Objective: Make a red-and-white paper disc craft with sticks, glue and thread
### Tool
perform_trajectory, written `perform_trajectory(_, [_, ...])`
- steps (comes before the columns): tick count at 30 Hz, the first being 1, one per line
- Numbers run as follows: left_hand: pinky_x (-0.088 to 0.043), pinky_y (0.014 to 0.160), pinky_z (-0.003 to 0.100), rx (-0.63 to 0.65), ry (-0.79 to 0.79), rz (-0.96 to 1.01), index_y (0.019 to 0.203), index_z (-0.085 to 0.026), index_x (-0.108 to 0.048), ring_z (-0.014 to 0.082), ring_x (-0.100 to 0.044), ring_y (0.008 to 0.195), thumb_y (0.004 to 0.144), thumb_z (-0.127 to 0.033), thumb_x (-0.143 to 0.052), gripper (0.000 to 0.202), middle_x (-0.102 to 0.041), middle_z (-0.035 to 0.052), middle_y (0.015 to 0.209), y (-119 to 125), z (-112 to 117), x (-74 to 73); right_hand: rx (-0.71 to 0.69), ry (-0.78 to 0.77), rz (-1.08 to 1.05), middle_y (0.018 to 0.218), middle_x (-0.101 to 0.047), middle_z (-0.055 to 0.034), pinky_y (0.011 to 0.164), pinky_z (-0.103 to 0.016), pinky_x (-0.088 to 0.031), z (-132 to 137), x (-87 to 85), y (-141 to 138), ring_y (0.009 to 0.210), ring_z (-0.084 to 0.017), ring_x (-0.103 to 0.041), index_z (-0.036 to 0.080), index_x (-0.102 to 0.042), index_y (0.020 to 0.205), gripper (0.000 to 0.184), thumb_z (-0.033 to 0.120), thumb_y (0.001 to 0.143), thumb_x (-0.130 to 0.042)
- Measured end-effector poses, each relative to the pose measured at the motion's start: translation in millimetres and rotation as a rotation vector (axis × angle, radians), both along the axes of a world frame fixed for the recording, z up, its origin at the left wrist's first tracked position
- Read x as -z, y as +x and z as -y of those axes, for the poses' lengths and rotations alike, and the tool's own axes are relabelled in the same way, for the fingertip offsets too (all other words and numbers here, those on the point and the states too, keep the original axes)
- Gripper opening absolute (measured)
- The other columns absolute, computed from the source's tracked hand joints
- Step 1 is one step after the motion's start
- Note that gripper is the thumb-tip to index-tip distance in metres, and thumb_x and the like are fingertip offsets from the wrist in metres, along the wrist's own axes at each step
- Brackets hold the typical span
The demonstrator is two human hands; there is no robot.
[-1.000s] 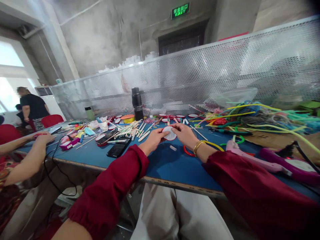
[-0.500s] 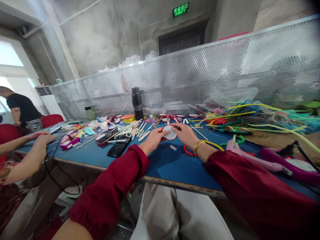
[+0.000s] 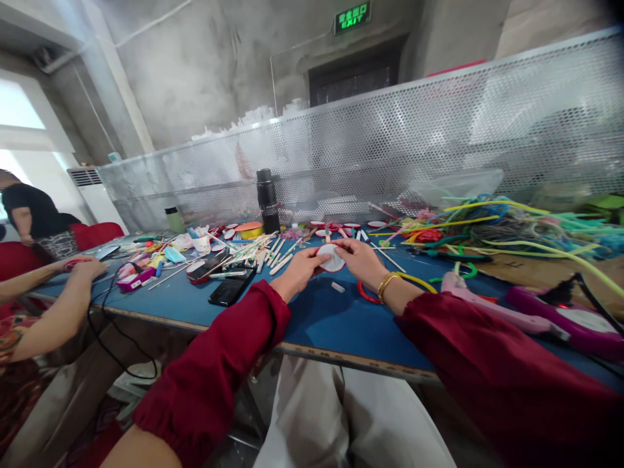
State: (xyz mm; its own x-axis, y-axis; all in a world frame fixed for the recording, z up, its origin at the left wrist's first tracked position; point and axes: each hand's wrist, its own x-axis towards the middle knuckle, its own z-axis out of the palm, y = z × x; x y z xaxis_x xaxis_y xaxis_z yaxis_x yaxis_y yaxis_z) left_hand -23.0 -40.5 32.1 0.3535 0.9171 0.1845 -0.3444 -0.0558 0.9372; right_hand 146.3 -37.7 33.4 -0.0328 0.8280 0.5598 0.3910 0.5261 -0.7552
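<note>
Both my hands meet over the blue table (image 3: 336, 325) on a small round white disc with a red rim (image 3: 333, 258). My left hand (image 3: 298, 271) pinches the disc's left edge with thumb and fingers. My right hand (image 3: 359, 259), with a gold bracelet on its wrist, grips the disc's right side, fingers curled over the top. Both sleeves are dark red. A short white stick piece (image 3: 338, 286) lies on the table just below the disc, and a red ring (image 3: 364, 296) lies beside my right wrist.
Wooden sticks (image 3: 258, 250), two phones (image 3: 229, 292), a black flask (image 3: 268, 202) and yellow tape (image 3: 251, 230) lie to the left. Coloured pipe cleaners (image 3: 492, 231) and pink glue guns (image 3: 492, 305) fill the right. A co-worker's arms (image 3: 58, 292) rest at the left edge. A perforated metal screen (image 3: 390, 156) backs the table.
My hands have stayed on the disc, shifting it only slightly. The person in black at the far left has walked further left.
</note>
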Motion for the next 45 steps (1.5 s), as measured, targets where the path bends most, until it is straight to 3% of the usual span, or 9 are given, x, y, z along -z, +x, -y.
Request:
perform_trajectory(7, [-0.050, 0.081, 0.032, 0.065, -0.057, 0.023, 0.102, -0.012, -0.073, 0.0157, -0.065, 0.079, 0.064, -0.019, -0.085, 0.041, -0.073, 0.0067, 0.091, -2.0, 4.2, -7.0, -0.001, -0.033, -0.022, 0.098, -0.078, -0.0075, 0.081, -0.036, -0.055, 4.2, -4.5, 1.0, 0.086, -0.021, -0.069, 0.019, -0.075, 0.106, 0.028, 0.027, 0.085, -0.059])
perform_trajectory(19, [-0.047, 0.086, 0.029, 0.156, 0.089, -0.093, 0.120, -0.013, -0.068, 0.0151, -0.062, 0.084, 0.048, 0.000, -0.080, 0.074, -0.072, 0.0061, 0.100, -4.6, 5.9, -5.7, 0.038, 0.003, -0.060, 0.096, -0.078, -0.0073, 0.086, -0.037, -0.054, 4.9, -8.7, 3.3, 0.087, -0.021, -0.069, 0.017, -0.075, 0.098, 0.024, 0.023, 0.080, -0.059])
perform_trajectory(30, [-0.050, 0.091, 0.033, 0.072, 0.194, -0.128, 0.120, -0.010, -0.068, 0.0194, -0.063, 0.094, 0.045, -0.006, -0.088, 0.078, -0.072, 0.0105, 0.109, -1.6, -5.1, 4.8, 0.066, 0.045, -0.033, 0.097, -0.078, -0.0076, 0.085, -0.034, -0.055, 2.6, -5.6, 3.0, 0.087, -0.020, -0.070, 0.016, -0.076, 0.100, 0.026, 0.021, 0.082, -0.059])
perform_trajectory(45, [-0.049, 0.097, 0.036, 0.067, 0.344, -0.204, 0.120, -0.008, -0.068, 0.0222, -0.065, 0.099, 0.055, -0.016, -0.089, 0.069, -0.072, 0.0139, 0.115, -2.9, -11.9, 10.4, 0.121, 0.067, 0.034, 0.096, -0.080, -0.0071, 0.082, -0.035, -0.055, 0.1, -5.6, 6.2, 0.087, -0.021, -0.072, 0.017, -0.078, 0.099, 0.025, 0.020, 0.082, -0.059])
